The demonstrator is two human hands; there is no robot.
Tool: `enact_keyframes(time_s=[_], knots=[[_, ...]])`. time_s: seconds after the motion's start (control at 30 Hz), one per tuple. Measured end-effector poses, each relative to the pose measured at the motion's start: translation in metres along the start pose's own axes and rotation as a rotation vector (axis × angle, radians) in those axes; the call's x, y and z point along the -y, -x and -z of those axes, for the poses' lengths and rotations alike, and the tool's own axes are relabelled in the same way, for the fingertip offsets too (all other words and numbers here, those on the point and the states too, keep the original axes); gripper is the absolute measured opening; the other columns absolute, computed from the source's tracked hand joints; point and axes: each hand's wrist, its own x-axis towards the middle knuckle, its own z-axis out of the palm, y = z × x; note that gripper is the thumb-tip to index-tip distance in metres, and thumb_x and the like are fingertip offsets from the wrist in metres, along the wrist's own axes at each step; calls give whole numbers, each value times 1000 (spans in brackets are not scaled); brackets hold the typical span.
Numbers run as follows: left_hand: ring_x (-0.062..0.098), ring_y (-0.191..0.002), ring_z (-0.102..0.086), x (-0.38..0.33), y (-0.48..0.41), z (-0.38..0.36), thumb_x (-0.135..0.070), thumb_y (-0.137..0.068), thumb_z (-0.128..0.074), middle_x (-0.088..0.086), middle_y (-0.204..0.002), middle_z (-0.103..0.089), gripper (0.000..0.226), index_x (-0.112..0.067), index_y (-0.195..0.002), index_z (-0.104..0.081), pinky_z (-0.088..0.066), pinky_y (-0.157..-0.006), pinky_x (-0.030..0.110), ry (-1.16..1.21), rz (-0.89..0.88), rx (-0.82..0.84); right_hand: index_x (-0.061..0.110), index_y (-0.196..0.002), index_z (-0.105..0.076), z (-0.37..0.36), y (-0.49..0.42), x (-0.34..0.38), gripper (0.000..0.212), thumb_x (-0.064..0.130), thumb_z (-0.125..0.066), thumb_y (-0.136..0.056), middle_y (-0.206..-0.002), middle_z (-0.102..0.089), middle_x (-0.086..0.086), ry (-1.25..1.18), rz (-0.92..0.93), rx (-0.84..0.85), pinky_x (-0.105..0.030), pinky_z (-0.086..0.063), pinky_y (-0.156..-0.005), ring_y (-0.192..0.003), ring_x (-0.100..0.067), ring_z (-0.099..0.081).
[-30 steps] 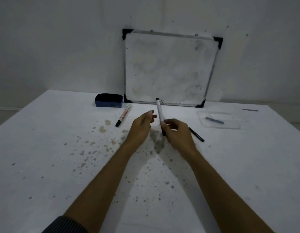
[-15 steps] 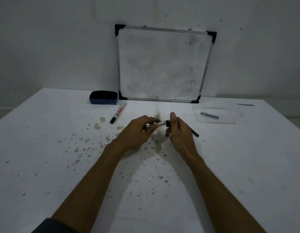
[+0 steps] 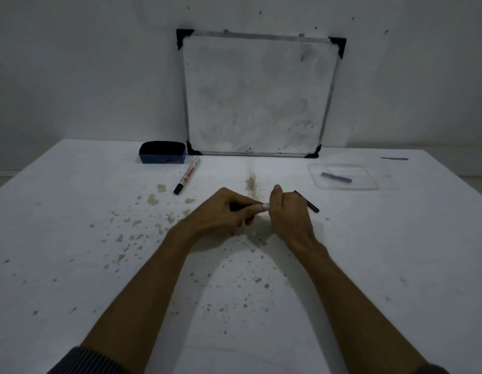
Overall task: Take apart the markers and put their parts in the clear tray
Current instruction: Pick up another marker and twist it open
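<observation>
Both hands hold one marker (image 3: pixel 262 207) level above the table's middle. My left hand (image 3: pixel 221 211) is shut round its body, and my right hand (image 3: pixel 287 211) is shut round its right end. Only a short pale stretch of the marker shows between the fists. A second white marker (image 3: pixel 187 179) with a black cap lies on the table to the left. A thin black pen-like part (image 3: pixel 308 203) lies just beyond my right hand. The clear tray (image 3: pixel 366 184) sits at the back right with one dark blue-grey part (image 3: pixel 337 177) in it.
A whiteboard (image 3: pixel 258 95) leans on the wall at the back. A blue eraser (image 3: pixel 163 152) lies left of it. The white table (image 3: pixel 72 225) is speckled with brown stains. A thin dark strip (image 3: pixel 394 158) lies at the far right edge.
The marker, held upright in my right hand a second ago, now lies level between both hands. My left hand has closed on it. The hands have come together.
</observation>
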Motion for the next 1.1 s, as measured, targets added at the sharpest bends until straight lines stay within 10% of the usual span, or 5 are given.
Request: enact_keyframes(time_s=[0.17,0.47,0.67,0.83,1.1], knots=[[14,-51,-43,4,12,28,-46,-92,-63,6,-68,-67,39,-12,-89,-82,-36,-50,26,317,167,218,5,-59,-61,-2,6,15,50,17,-41,-103,-41,-53,-3,15,458,-61,-22,-29,-37,-31,-13,-46],[10,-66,-67,14,-4,-8,-46,-93,-68,-6,-82,-77,37,-24,-123,-75,-57,-63,30,-249,-287,-222,15,-57,-45,3,-12,0,59,42,-33,-108,-58,-48,-1,-116,-282,69,-29,-31,-52,-54,-15,-45],[13,-54,-48,-1,10,19,-46,-96,-63,-3,-67,-68,29,-32,-80,-82,-40,-50,25,285,251,173,-6,-92,-72,2,0,0,54,14,-25,-110,-48,-53,-4,25,256,45,-24,-30,-41,-37,-18,-51],[11,-52,-47,1,12,21,-47,-94,-66,0,-71,-74,26,-28,-99,-84,-38,-49,21,196,212,84,17,-49,-39,-11,3,2,67,50,-32,-107,-44,-41,6,-64,51,65,-24,-34,-49,-41,-8,-39],[9,-48,-48,1,10,17,-51,-93,-67,-5,-63,-71,29,-27,-98,-84,-39,-46,17,103,197,33,19,-55,-38,3,0,-3,57,30,-31,-110,-49,-41,0,-9,121,127,-28,-36,-53,-47,-16,-43]])
